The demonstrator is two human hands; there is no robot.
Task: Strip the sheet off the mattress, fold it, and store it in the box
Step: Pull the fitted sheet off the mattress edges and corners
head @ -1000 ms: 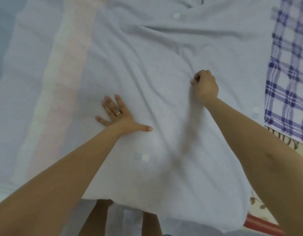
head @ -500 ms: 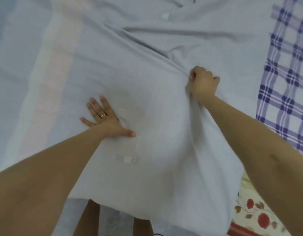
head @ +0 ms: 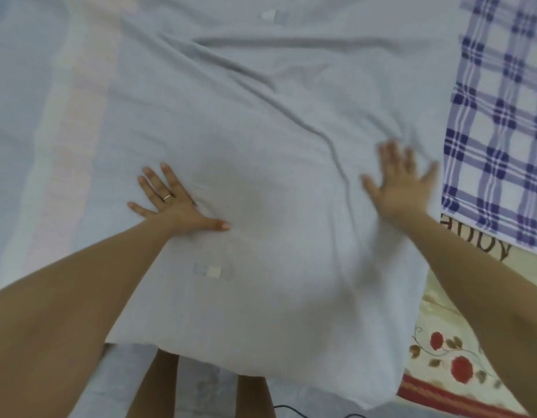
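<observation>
Two hands lie flat on the sheet (head: 261, 131), and I read both as palm-down presses. The left hand (head: 170, 203) rests on the doubled-over top layer near its left edge, fingers (head: 154, 184) straight and spread, thumb stretched out to the right; a ring (head: 168, 197) sits on one finger. The right hand (head: 399, 182) is blurred, but I can make out its fingers (head: 389, 159) straight and apart, palm down near the sheet's right edge, just beside the checked cloth (head: 499, 116). I see no fabric pinched in either hand.

The sheet is pale grey-blue and covers the mattress (head: 448, 357) except its near right corner, where floral fabric with a red border lies bare. The checked cloth lies over the right edge farther on. The sheet's top layer ends at the near side, where the person's legs (head: 158, 384) show below it. Creases run diagonally from the far side down towards the right hand. A small tag (head: 213, 271) shows on the top layer, nearer than the left hand; a second tag (head: 270, 16) sits towards the far edge. A pale pink stripe (head: 71, 131) runs lengthwise along the sheet's left part.
</observation>
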